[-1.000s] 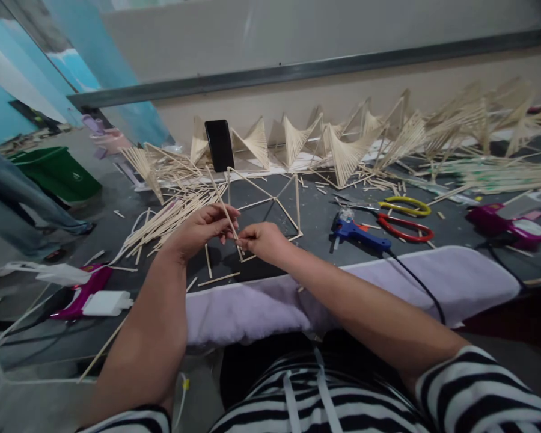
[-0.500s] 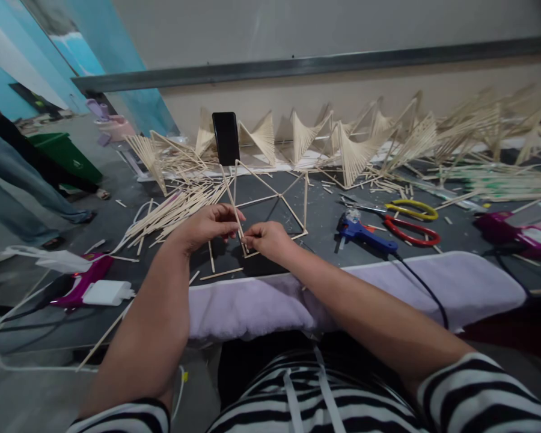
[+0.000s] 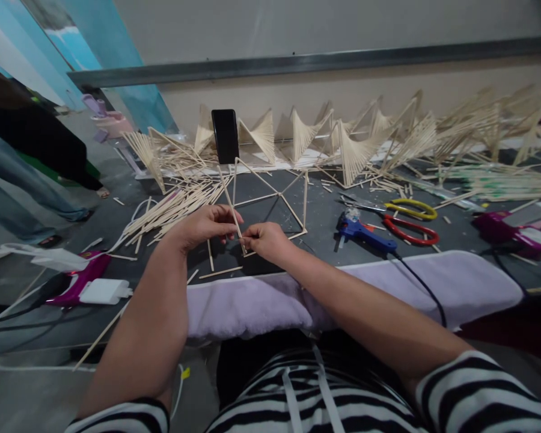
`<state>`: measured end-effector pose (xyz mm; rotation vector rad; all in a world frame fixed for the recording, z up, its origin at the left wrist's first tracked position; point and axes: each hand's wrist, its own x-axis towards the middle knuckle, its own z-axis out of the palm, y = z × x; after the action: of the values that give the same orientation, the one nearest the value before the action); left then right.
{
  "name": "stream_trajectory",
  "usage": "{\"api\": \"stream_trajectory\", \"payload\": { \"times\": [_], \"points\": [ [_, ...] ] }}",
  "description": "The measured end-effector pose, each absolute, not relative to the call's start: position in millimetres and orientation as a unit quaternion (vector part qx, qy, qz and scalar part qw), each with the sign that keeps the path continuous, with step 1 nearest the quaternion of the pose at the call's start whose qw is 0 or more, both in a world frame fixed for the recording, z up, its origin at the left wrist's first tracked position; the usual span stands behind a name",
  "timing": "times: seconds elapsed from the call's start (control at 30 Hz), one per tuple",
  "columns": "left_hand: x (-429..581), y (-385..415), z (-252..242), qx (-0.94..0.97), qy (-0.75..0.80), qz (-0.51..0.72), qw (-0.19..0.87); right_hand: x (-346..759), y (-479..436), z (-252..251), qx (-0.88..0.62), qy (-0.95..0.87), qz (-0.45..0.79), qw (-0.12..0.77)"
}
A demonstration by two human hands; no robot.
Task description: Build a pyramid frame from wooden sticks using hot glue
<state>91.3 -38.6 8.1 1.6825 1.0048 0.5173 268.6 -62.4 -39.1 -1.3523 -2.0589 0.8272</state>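
Note:
A frame of thin wooden sticks [image 3: 292,210] stands on the dark table, its sticks joined at the corners. At its near left corner one wooden stick [image 3: 228,196] rises and leans to the left. My left hand [image 3: 211,225] is closed around that stick, its thumb and fingers on either side. Close beside it, my right hand [image 3: 264,239] pinches the low end of the same stick near the table. The fingertips of the right hand partly hide the joint there. Loose sticks [image 3: 220,272] lie just in front of the left hand.
A blue glue gun [image 3: 365,234] and red-and-yellow-handled scissors [image 3: 410,230] lie to the right. Stick piles [image 3: 180,207] are at left, with a phone [image 3: 225,136] upright behind. Finished-looking fan shapes [image 3: 313,133] line the back. A lilac cloth [image 3: 247,307] covers the near edge. Another person [image 3: 22,162] stands left.
Both hands stay almost where they were on the leaning stick. The person at the far left has shifted, now covering more of the green bin.

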Motion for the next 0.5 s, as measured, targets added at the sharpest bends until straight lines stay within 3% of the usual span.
{"api": "stream_trajectory", "payload": {
  "times": [0.5],
  "points": [
    [78.5,-29.4,5.2,0.69,0.48,0.217,0.497,268.9,-63.6,-48.8,-0.491,-0.767,0.295,0.29]
  ]
}}
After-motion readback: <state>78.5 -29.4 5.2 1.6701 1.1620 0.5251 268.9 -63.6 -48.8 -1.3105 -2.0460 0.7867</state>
